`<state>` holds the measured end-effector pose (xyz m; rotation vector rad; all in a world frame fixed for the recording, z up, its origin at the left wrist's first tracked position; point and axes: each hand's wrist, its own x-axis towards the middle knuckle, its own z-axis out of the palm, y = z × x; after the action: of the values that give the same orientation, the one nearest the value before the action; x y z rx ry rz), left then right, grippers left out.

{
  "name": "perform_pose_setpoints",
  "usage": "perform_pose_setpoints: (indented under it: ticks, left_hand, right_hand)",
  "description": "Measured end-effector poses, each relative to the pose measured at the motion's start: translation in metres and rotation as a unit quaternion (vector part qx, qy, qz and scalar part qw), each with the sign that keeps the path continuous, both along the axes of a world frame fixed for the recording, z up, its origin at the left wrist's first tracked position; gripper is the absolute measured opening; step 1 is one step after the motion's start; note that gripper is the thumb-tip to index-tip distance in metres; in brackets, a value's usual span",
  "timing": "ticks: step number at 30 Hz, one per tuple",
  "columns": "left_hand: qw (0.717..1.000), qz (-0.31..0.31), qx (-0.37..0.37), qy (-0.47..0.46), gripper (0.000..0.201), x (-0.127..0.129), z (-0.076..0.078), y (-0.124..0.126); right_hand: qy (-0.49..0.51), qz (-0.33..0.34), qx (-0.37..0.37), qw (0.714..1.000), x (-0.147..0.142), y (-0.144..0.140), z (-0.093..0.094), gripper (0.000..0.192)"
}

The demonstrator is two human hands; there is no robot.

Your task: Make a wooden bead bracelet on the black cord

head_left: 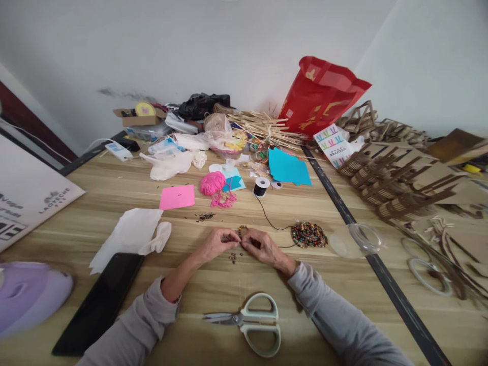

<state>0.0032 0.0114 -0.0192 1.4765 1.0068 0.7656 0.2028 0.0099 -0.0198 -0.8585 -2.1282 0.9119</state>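
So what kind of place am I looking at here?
Most likely a craft worktable in a room corner. Both hands, left hand and right hand, pinch a beaded loop beside a heap of coloured beads, with scissors and pink yarn around.

Head camera looks forward and down, close over the table [114, 198]

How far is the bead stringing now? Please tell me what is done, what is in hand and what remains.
Done: a short beaded string already curves up between the hands. In hand: the left hand and right hand pinch it together, with black cord running back to the spool. Left: a full pile of beads and a few loose beads remain unstrung; the scissors lie untouched.
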Motion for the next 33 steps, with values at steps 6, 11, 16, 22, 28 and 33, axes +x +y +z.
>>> perform_pose_setpoints:
  ticks: [6,11,16,22,28,33]
  left_hand:
    - [1.000,-0.003,0.000,0.002,0.014,0.0000,-0.0015,0.0000]
    - [1.000,0.000,0.000,0.005,0.014,0.0005,-0.0031,0.0004]
    - [1.000,-0.001,-0.004,0.004,0.016,0.0007,-0.0021,0.0003]
    - [1.000,-0.003,-0.002,-0.003,0.015,0.0009,-0.0021,0.0002]
    - [1.000,0.003,-0.008,-0.023,0.013,0.0017,-0.0009,-0.0006]
    - [1.000,0.004,-0.007,-0.027,0.015,0.0022,-0.0002,-0.0007]
  right_hand:
    - [0.001,0.000,0.001,1.000,-0.0002,0.0001,0.0006,0.018]
    - [-0.002,0.001,0.001,1.000,-0.0003,0.0003,0.0001,0.018]
    - [-0.003,-0.001,0.006,1.000,-0.0005,-0.0002,0.0019,0.018]
    - [0.001,0.003,0.006,1.000,-0.0009,-0.0003,0.0029,0.016]
    - [-0.003,0.009,0.006,1.000,-0.0011,0.0001,0.0007,0.016]
    - [-0.001,0.010,0.011,1.000,-0.0015,0.0003,0.0006,0.016]
